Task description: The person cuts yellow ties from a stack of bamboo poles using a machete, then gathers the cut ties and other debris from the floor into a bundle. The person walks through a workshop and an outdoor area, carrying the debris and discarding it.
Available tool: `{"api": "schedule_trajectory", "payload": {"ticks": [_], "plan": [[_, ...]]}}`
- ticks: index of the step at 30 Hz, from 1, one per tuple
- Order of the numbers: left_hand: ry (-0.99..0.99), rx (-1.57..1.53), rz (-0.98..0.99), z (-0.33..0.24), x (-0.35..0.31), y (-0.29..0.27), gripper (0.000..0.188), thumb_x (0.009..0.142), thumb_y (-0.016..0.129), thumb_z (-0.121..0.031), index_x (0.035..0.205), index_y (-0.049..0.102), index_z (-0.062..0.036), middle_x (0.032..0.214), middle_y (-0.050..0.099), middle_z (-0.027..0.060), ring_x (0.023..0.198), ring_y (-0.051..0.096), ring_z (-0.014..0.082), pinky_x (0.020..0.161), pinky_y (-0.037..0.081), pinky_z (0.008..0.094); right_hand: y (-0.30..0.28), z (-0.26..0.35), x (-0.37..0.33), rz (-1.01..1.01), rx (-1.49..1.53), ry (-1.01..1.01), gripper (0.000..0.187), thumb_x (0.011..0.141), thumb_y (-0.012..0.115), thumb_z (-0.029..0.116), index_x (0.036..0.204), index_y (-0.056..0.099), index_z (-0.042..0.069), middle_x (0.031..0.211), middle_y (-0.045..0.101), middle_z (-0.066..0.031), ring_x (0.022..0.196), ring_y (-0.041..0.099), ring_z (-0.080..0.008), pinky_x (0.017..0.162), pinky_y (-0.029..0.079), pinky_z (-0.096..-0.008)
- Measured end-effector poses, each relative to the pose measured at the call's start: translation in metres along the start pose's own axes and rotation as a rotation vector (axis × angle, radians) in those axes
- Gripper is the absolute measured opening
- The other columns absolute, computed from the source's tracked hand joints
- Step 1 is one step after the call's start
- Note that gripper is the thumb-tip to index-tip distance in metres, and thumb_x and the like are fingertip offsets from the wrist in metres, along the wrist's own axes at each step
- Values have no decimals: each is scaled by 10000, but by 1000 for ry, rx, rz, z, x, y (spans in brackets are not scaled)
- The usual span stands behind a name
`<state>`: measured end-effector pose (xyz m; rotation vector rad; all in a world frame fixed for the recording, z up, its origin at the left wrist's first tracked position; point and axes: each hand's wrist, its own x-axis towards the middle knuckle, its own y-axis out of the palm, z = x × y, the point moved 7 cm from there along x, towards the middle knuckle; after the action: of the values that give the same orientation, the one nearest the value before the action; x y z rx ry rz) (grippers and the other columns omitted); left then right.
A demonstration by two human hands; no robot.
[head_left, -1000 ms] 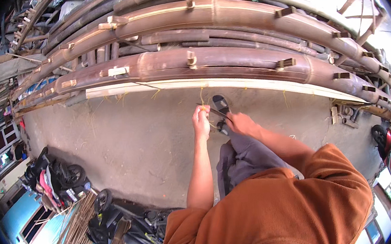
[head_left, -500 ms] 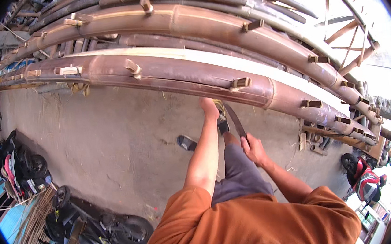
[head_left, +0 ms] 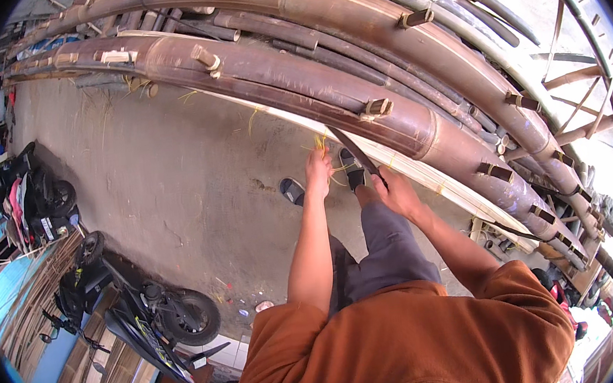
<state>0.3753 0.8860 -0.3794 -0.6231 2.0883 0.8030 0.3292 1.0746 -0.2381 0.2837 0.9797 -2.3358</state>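
Observation:
My left hand [head_left: 318,174] is closed on thin yellow strands [head_left: 319,143], whose loose ends stick out around the fingers. My right hand [head_left: 398,193] grips a machete [head_left: 353,150], with its long dark blade pointing up and to the left. The blade's tip comes close to a pale, long strip [head_left: 423,173] along the near side of a thick brown bamboo pole [head_left: 273,76]. The strip passes partly beneath that pole. Short wooden pegs [head_left: 377,108] stick out of the pole. Both hands are above my sandalled feet [head_left: 352,171].
A second pegged bamboo pole [head_left: 348,10] runs behind the first, with several darker poles [head_left: 353,58] stacked around it. A motorcycle [head_left: 163,309] stands at lower left, another [head_left: 34,195] beyond it. Bamboo slats [head_left: 42,283] lie along the left. The floor [head_left: 171,167] is concrete.
My left hand has drawn back from the pole with yellow strands in it. The pale strip, seen before between the two poles, now lies along the near pole's front side. The view has shifted.

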Motion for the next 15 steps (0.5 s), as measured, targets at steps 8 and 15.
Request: {"api": "schedule_trajectory", "payload": {"ticks": [8,15], "plan": [[529,1150,-181,-46,-68,4,245,904,474,-194,981,593,6,878,650,239,846,634,410,714,489,458,34,26,23,108,-351,-168,208,927,516,248,965,537,45,756,650,-211,709,647,-401,619,505,-535],[603,1091,-83,-72,-92,50,191,884,477,-145,958,600,-18,815,635,186,751,618,328,674,474,384,81,-6,68,171,-356,-111,218,918,507,244,945,539,30,773,650,-236,733,644,-407,651,505,-519]]}}
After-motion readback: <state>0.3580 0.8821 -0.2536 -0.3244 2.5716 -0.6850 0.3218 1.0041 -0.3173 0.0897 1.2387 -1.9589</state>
